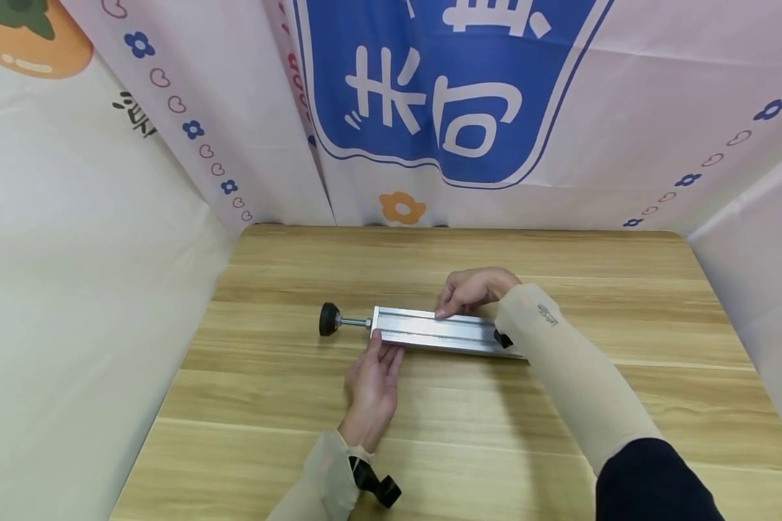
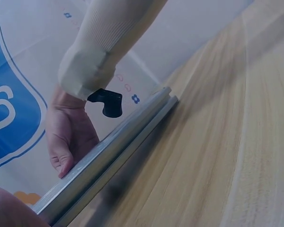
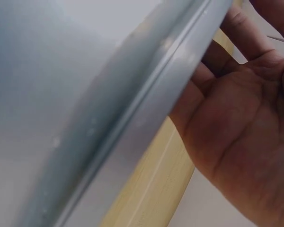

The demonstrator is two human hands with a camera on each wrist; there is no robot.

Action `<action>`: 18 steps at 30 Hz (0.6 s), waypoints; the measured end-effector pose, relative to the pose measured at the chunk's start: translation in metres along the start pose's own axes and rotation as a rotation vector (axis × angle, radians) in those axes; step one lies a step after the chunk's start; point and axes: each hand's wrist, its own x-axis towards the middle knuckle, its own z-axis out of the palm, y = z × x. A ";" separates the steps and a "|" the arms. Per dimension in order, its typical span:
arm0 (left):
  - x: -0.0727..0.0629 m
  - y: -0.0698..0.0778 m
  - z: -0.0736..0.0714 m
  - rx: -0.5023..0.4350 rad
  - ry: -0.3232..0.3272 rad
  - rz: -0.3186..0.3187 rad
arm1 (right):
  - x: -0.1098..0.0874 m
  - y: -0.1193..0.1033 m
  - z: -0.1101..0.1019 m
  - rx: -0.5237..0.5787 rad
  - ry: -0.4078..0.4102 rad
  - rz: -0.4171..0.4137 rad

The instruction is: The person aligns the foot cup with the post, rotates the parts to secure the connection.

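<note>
A silver aluminum profile (image 1: 430,331) with lengthwise grooves lies crosswise before me, its right end behind my right forearm. A threaded rod with a round black leveling foot (image 1: 329,319) sticks out of its left end. My left hand (image 1: 373,387) grips the near left corner, thumb on the top face and fingers under the edge. At the far long edge, my right hand (image 1: 474,288) holds the profile with its thumb on top; its fingers reach below the edge in the right wrist view. A dark shadow shows under the profile (image 2: 109,146) in the left wrist view.
The wood-grain table (image 1: 469,449) spreads around both hands. Behind it hangs a printed white cloth (image 1: 593,145) with a blue sign, and more white cloth (image 1: 91,289) covers the left side. Black wrist mounts (image 1: 381,488) are strapped over the pale sleeves.
</note>
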 end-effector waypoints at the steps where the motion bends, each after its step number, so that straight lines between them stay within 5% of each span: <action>1: 0.000 0.000 0.000 -0.001 0.001 -0.002 | 0.000 -0.001 0.000 -0.005 0.000 0.000; 18: 0.005 0.004 -0.004 0.003 0.000 -0.033 | 0.007 -0.007 -0.002 -0.082 0.024 0.027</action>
